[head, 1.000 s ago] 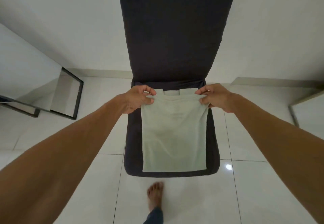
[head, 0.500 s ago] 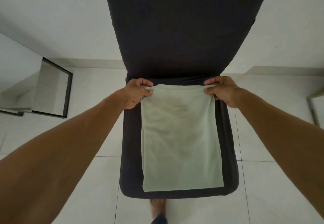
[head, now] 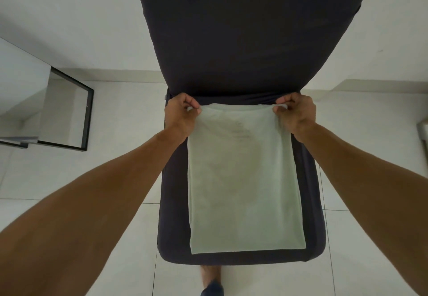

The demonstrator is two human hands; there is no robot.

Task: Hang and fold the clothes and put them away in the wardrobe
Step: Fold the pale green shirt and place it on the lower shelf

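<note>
T-shirt [head: 243, 179], folded lengthwise on the chair seat [head: 173, 214], is pinched at its far corners by left hand [head: 179, 115] and right hand [head: 295, 116]; uneven pulling could skew the fold.

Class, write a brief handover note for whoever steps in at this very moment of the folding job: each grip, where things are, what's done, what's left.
Left grip pinches the far left corner of the pale green shirt; right grip pinches the far right corner.
The shirt lies flat on the dark chair seat.
Done: it looks folded into a long rectangle.
Left: probably fold it across, then carry it to the wardrobe, which is not in view.
</note>
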